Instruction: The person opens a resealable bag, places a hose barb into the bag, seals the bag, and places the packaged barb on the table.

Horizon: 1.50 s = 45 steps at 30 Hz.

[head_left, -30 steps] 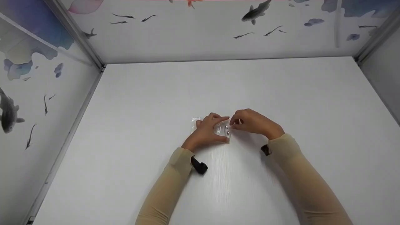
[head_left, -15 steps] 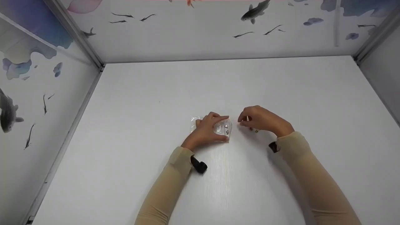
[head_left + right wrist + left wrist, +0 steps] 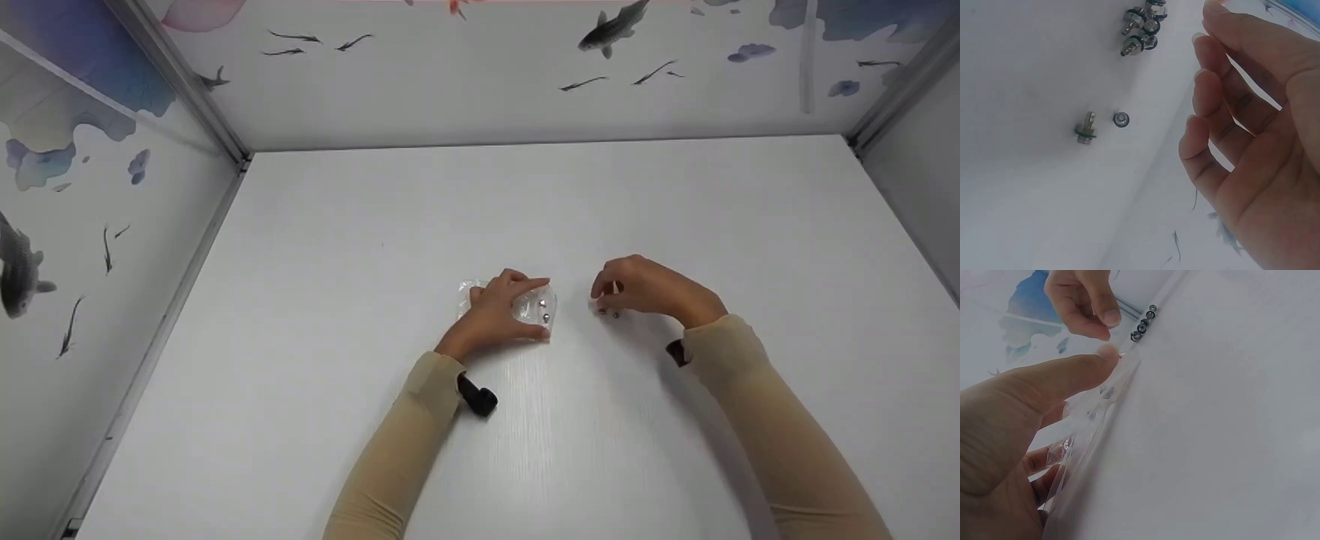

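Note:
My left hand (image 3: 491, 311) holds a small clear plastic bag (image 3: 533, 306) on the white table, thumb at one corner of its mouth and index finger at the other. Inside the bag, near the mouth, lie small metal fittings (image 3: 1107, 392). To the right of the bag, my right hand (image 3: 649, 291) hovers with bent fingers, and nothing shows between thumb and index finger. Just below its fingertips lie several loose barbed metal fittings (image 3: 1133, 42) with black rings, clustered together. Two more, one on its side (image 3: 1086, 129) and one on end (image 3: 1121, 119), lie apart from the cluster.
The white tabletop (image 3: 420, 202) meets a back wall (image 3: 465, 90) printed with fish. A similar printed panel (image 3: 90, 262) stands along the left side, and a plain panel (image 3: 922, 150) along the right. Black wrist straps show at both sleeves.
My right hand has moved right, away from the bag's mouth, to over the loose fittings, which have come into sight beneath it. The left hand and bag have stayed in place.

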Each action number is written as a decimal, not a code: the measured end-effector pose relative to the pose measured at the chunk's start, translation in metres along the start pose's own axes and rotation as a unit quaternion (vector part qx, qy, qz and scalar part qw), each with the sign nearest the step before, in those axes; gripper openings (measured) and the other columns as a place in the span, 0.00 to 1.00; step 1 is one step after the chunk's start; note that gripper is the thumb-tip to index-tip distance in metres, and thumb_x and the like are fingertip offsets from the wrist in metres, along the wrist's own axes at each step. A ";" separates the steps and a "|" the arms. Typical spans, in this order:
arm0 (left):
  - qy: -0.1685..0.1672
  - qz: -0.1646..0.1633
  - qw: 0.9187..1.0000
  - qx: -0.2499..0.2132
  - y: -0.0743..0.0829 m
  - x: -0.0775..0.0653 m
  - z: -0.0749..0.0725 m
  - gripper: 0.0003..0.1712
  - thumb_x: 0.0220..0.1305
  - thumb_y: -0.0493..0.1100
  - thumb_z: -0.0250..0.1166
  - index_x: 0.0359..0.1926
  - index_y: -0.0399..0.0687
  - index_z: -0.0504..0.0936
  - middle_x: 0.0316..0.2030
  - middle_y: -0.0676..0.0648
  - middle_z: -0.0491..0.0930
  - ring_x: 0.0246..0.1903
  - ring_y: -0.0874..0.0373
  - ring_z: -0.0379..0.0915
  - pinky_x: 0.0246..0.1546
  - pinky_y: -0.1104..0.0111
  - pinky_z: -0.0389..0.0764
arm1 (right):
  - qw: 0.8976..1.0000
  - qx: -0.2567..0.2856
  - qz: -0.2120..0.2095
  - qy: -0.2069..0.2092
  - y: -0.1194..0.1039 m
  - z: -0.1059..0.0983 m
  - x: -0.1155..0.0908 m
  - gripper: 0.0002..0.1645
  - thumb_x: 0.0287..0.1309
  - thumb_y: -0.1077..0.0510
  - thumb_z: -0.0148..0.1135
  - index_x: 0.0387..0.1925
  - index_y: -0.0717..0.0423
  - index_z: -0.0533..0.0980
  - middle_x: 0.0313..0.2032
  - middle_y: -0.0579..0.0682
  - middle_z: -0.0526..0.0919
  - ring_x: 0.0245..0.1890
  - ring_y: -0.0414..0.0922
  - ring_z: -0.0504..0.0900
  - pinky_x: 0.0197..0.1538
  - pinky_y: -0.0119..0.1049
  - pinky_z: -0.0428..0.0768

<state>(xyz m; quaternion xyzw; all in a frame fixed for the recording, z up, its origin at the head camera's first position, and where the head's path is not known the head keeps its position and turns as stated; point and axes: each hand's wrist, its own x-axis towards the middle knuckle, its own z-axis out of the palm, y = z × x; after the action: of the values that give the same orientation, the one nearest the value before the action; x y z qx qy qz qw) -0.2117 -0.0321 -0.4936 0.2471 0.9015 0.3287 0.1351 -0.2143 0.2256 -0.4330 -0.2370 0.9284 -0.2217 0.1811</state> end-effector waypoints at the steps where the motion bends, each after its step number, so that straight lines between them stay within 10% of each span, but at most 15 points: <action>1: 0.000 0.000 1.000 0.000 0.000 0.000 0.000 0.46 0.46 0.60 0.75 0.68 0.72 0.66 0.57 0.54 0.65 0.59 0.59 0.63 0.53 0.58 0.52 | 1.000 0.001 -0.001 -0.002 0.001 0.000 -0.001 0.08 0.55 0.62 0.66 0.39 0.56 0.84 0.32 0.49 0.83 0.29 0.41 0.76 0.37 0.35 0.77; 45: -0.002 0.002 1.000 0.000 0.002 -0.001 -0.001 0.47 0.47 0.60 0.74 0.69 0.71 0.65 0.59 0.53 0.65 0.60 0.57 0.63 0.53 0.58 0.52 | 1.000 -0.014 0.005 -0.019 0.006 0.008 -0.007 0.09 0.55 0.64 0.66 0.39 0.54 0.84 0.37 0.47 0.84 0.37 0.43 0.79 0.46 0.41 0.78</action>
<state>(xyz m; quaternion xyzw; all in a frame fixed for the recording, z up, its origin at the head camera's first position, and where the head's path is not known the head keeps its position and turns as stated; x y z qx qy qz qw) -0.2105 -0.0321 -0.4919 0.2496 0.9006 0.3286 0.1363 -0.2071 0.2316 -0.4416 -0.2394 0.9289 -0.2032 0.1964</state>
